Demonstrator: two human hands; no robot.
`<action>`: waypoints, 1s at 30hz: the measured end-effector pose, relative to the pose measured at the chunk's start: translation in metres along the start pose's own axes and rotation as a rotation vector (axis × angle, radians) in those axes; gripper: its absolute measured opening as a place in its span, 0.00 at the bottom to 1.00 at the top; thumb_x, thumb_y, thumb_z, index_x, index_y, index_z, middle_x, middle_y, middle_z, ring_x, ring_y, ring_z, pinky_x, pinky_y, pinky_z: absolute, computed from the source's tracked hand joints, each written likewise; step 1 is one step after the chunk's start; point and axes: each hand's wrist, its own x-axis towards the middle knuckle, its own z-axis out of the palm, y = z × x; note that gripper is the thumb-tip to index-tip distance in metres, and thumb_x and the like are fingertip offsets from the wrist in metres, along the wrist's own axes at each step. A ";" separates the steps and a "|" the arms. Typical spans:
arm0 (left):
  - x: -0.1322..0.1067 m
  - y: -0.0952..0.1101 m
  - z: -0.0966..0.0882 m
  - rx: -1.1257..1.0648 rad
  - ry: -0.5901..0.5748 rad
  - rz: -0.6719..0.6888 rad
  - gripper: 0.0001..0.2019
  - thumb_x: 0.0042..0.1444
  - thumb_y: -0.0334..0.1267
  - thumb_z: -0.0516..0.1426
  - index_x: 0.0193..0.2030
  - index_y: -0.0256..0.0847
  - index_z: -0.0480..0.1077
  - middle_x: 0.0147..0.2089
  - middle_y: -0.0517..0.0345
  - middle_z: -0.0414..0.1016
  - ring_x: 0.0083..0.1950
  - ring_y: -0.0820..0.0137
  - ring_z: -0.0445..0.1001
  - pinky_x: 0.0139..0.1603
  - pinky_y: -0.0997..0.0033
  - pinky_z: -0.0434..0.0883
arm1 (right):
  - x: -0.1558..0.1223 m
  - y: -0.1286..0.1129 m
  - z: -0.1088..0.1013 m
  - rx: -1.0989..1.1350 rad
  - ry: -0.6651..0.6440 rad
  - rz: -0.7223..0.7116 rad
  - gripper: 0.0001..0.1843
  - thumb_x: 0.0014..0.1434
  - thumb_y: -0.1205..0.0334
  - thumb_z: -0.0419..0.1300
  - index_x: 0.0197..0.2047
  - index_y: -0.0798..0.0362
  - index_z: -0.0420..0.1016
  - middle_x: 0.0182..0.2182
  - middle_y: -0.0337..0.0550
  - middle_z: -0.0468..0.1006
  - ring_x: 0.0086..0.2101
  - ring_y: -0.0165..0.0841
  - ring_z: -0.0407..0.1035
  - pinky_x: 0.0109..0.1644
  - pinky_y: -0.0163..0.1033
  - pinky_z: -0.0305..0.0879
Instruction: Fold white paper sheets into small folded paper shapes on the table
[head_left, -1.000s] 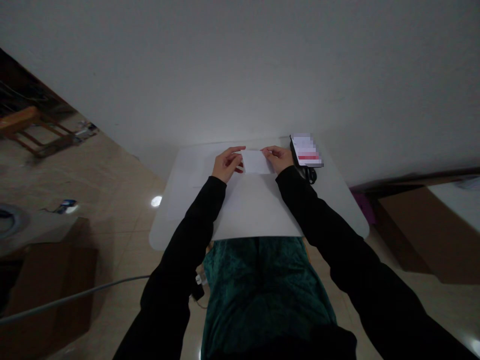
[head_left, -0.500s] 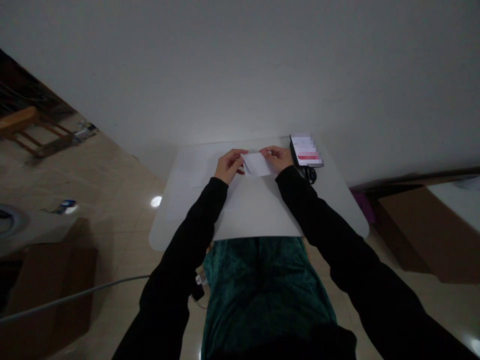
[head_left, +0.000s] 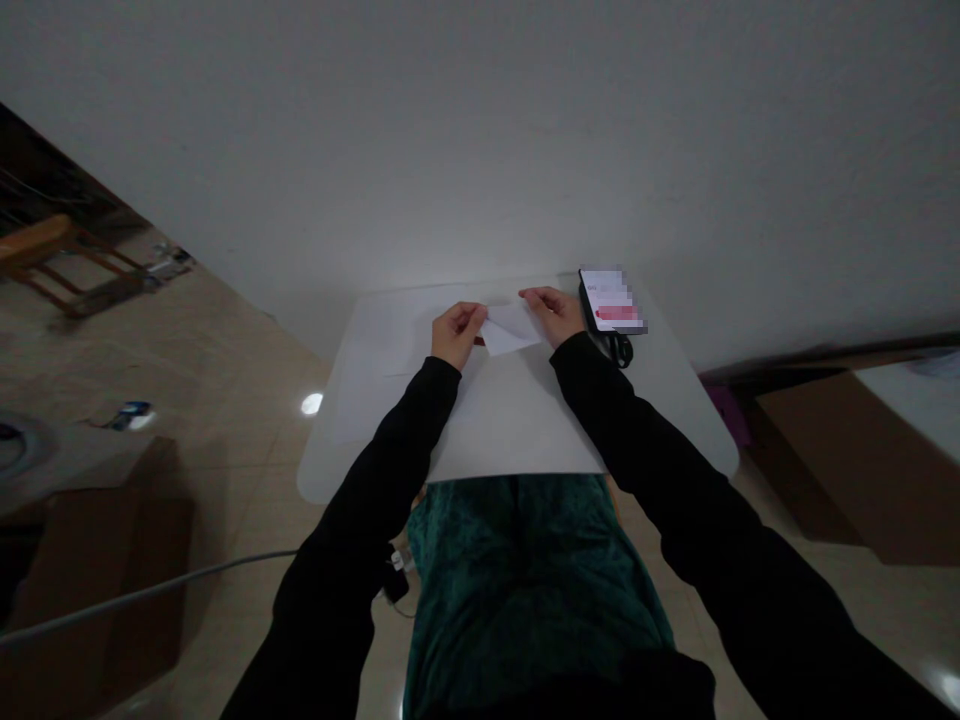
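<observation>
Now — both hands [head_left: 457, 335] pinch folded white paper [head_left: 511, 330].

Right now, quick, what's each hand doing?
Left hand: closed, pinching the folded white paper.
Right hand: fingers at the paper's edge; cannot tell if it is gripping.

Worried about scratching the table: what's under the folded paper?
A larger white sheet seems to lie beneath the folded paper; the spot right under it is covered, so I can't see it.
</observation>
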 end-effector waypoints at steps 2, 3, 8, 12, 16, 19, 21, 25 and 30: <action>0.003 -0.002 -0.002 0.007 0.070 -0.007 0.24 0.45 0.60 0.63 0.33 0.39 0.68 0.26 0.61 0.72 0.25 0.74 0.71 0.21 0.76 0.71 | -0.001 -0.003 0.000 0.028 -0.015 -0.019 0.32 0.50 0.30 0.58 0.43 0.49 0.76 0.42 0.46 0.80 0.44 0.39 0.72 0.51 0.48 0.70; 0.005 -0.004 -0.004 0.016 0.106 -0.002 0.24 0.47 0.61 0.62 0.33 0.39 0.68 0.25 0.62 0.71 0.24 0.75 0.70 0.20 0.76 0.70 | -0.001 -0.005 0.001 0.047 -0.049 -0.013 0.34 0.51 0.29 0.56 0.47 0.48 0.74 0.44 0.46 0.78 0.45 0.39 0.72 0.50 0.49 0.71; 0.007 -0.007 -0.010 0.143 0.248 0.087 0.21 0.56 0.59 0.57 0.31 0.41 0.65 0.18 0.67 0.62 0.19 0.76 0.62 0.19 0.77 0.64 | -0.006 -0.011 0.007 0.046 -0.176 -0.046 0.42 0.41 0.34 0.67 0.55 0.45 0.68 0.52 0.48 0.74 0.51 0.39 0.70 0.52 0.48 0.71; -0.001 -0.002 -0.006 0.265 0.201 0.183 0.18 0.60 0.56 0.54 0.32 0.42 0.63 0.21 0.66 0.61 0.21 0.77 0.63 0.20 0.78 0.61 | -0.009 -0.006 0.010 0.092 -0.097 0.018 0.33 0.40 0.34 0.68 0.43 0.49 0.74 0.44 0.46 0.79 0.45 0.39 0.73 0.50 0.48 0.72; -0.012 0.008 0.000 0.342 0.115 0.244 0.16 0.57 0.52 0.59 0.35 0.41 0.65 0.31 0.59 0.71 0.33 0.74 0.72 0.26 0.79 0.66 | -0.008 -0.001 0.005 0.147 0.002 0.086 0.29 0.42 0.33 0.66 0.35 0.50 0.75 0.33 0.43 0.80 0.34 0.37 0.74 0.41 0.47 0.74; -0.017 0.017 -0.001 0.387 0.004 0.299 0.26 0.50 0.50 0.65 0.52 0.44 0.64 0.42 0.55 0.75 0.40 0.70 0.75 0.31 0.76 0.71 | -0.005 0.002 0.001 0.105 0.018 0.106 0.26 0.42 0.35 0.67 0.30 0.50 0.72 0.27 0.42 0.79 0.29 0.35 0.73 0.34 0.44 0.73; -0.021 0.024 -0.004 0.445 -0.079 0.385 0.32 0.51 0.49 0.65 0.61 0.45 0.60 0.50 0.50 0.74 0.44 0.67 0.75 0.36 0.72 0.74 | -0.004 0.004 0.000 0.091 0.018 0.127 0.24 0.43 0.38 0.68 0.32 0.49 0.71 0.26 0.41 0.78 0.27 0.35 0.72 0.32 0.43 0.72; -0.042 0.037 -0.012 0.663 -0.216 0.590 0.19 0.63 0.42 0.55 0.60 0.43 0.66 0.58 0.48 0.73 0.54 0.63 0.73 0.50 0.61 0.75 | -0.012 -0.001 0.000 0.012 -0.043 0.106 0.21 0.51 0.49 0.65 0.46 0.49 0.71 0.31 0.43 0.79 0.29 0.35 0.72 0.34 0.44 0.73; -0.088 0.038 -0.017 0.842 -0.054 0.508 0.27 0.60 0.41 0.59 0.65 0.42 0.62 0.59 0.47 0.74 0.51 0.62 0.75 0.50 0.60 0.77 | -0.060 -0.033 -0.021 -0.481 -0.062 -0.377 0.31 0.51 0.71 0.51 0.58 0.46 0.68 0.56 0.49 0.72 0.55 0.44 0.67 0.52 0.53 0.68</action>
